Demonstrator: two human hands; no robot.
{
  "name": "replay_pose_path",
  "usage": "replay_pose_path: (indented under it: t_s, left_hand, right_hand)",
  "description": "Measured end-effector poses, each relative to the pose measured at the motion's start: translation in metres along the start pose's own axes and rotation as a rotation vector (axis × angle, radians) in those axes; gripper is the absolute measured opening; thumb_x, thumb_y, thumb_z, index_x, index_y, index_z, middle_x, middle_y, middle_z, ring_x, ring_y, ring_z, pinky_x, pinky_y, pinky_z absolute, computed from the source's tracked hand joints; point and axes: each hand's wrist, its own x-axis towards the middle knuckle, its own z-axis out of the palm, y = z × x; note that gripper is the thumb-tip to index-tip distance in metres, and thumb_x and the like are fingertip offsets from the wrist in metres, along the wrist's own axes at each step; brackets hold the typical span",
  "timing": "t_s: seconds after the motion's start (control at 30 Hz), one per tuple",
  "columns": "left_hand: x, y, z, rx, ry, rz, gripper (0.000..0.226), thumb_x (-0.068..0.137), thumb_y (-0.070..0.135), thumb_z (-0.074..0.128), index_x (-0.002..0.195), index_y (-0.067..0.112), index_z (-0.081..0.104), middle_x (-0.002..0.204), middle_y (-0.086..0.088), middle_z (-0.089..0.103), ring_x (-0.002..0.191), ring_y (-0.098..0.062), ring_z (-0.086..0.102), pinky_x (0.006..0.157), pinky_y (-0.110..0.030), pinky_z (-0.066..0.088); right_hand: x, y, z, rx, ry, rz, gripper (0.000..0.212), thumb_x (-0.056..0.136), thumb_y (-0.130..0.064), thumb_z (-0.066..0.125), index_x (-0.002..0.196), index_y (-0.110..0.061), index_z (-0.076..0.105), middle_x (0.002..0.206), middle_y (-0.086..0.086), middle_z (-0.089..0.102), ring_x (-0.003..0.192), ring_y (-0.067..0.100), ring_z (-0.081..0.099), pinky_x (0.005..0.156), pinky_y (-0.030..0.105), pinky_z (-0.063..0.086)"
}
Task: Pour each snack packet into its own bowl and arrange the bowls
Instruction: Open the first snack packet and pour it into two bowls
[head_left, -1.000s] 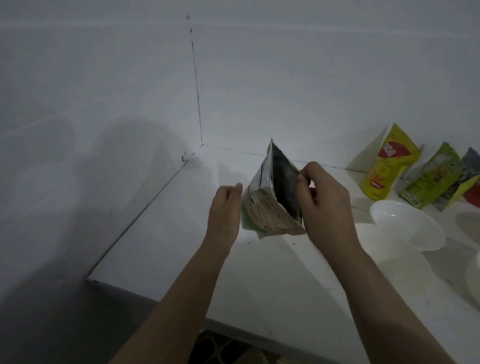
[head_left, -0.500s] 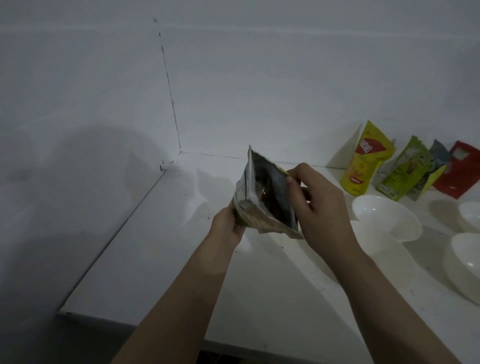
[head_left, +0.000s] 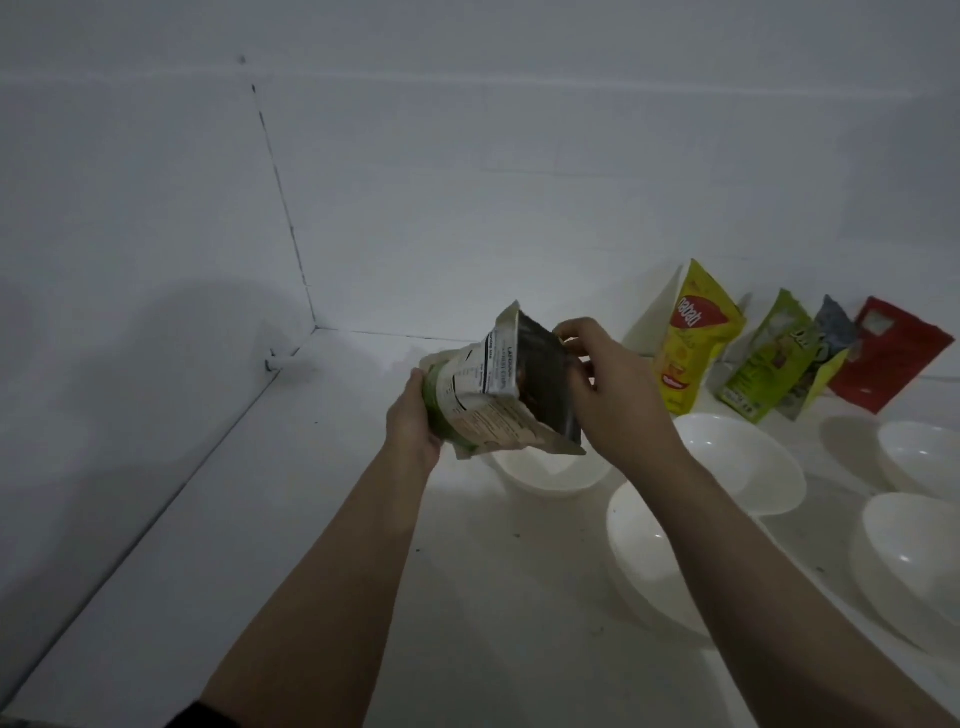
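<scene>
I hold a green-and-white snack packet (head_left: 485, 395) in the air with both hands, its dark open mouth facing right. My left hand (head_left: 413, 418) grips its lower left side. My right hand (head_left: 605, 384) pinches the open top edge. Directly below the packet stands a white bowl (head_left: 550, 475), partly hidden by it. Another white bowl (head_left: 641, 561) sits in front, crossed by my right forearm. A third white bowl (head_left: 743, 465) lies to the right.
Against the back wall lean a yellow packet (head_left: 685, 338), a green packet (head_left: 763, 358), a grey packet (head_left: 831, 332) and a red packet (head_left: 888, 353). Two more white bowls (head_left: 922, 460) (head_left: 914, 561) sit at the far right. The white counter (head_left: 260, 519) meets walls at left and back.
The packet has tilted over with its mouth turned right and now hangs above a bowl. My view has shifted right, so more bowls and the red packet show.
</scene>
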Motion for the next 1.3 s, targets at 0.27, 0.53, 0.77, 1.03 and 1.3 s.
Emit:
replay_pose_path:
  t_s: [0.27, 0.53, 0.77, 1.03, 1.3]
  left_hand:
    - [0.042, 0.019, 0.012, 0.194, 0.309, 0.319, 0.036, 0.096, 0.043, 0.050, 0.095, 0.008, 0.060, 0.103, -0.010, 0.066, 0.094, -0.025, 0.065, 0.074, -0.034, 0.055]
    - [0.043, 0.031, 0.020, 0.394, 0.405, 0.616, 0.036, 0.100, 0.041, 0.044, 0.073, 0.017, 0.045, 0.075, 0.002, 0.054, 0.067, -0.009, 0.056, 0.057, -0.022, 0.046]
    - [0.038, 0.029, 0.023, 0.462, 0.407, 0.737, 0.037, 0.100, 0.038, 0.045, 0.070, 0.018, 0.039, 0.070, 0.004, 0.051, 0.060, -0.006, 0.052, 0.052, -0.018, 0.046]
    - [0.033, 0.033, 0.027, 0.545, 0.394, 0.833, 0.039, 0.101, 0.040, 0.045, 0.068, 0.022, 0.036, 0.067, 0.006, 0.047, 0.056, -0.004, 0.048, 0.048, -0.012, 0.042]
    - [0.028, 0.041, 0.033, 0.582, 0.370, 0.886, 0.040, 0.099, 0.044, 0.046, 0.068, 0.023, 0.035, 0.066, 0.007, 0.046, 0.057, -0.003, 0.047, 0.053, -0.018, 0.043]
  right_hand:
    - [0.033, 0.018, 0.011, 0.155, -0.013, 0.134, 0.031, 0.101, -0.047, 0.042, 0.110, -0.029, 0.067, 0.100, -0.016, 0.069, 0.094, 0.003, 0.063, 0.077, 0.023, 0.052]
    - [0.056, 0.044, 0.034, 0.037, 0.093, 0.175, 0.019, 0.100, -0.038, 0.049, 0.098, -0.027, 0.064, 0.076, -0.008, 0.070, 0.067, 0.008, 0.063, 0.054, 0.020, 0.039]
    - [0.060, 0.065, 0.040, 0.129, 0.154, 0.193, 0.016, 0.097, -0.029, 0.056, 0.086, -0.026, 0.067, 0.085, -0.011, 0.067, 0.073, 0.001, 0.057, 0.064, 0.013, 0.038]
    - [0.058, 0.074, 0.036, 0.078, 0.119, 0.214, 0.017, 0.095, -0.027, 0.061, 0.095, -0.019, 0.075, 0.089, -0.008, 0.065, 0.078, 0.012, 0.060, 0.075, 0.030, 0.047]
    - [0.056, 0.077, 0.035, 0.047, 0.097, 0.266, 0.019, 0.096, -0.028, 0.060, 0.094, -0.019, 0.076, 0.087, -0.005, 0.073, 0.083, 0.015, 0.063, 0.075, 0.031, 0.049]
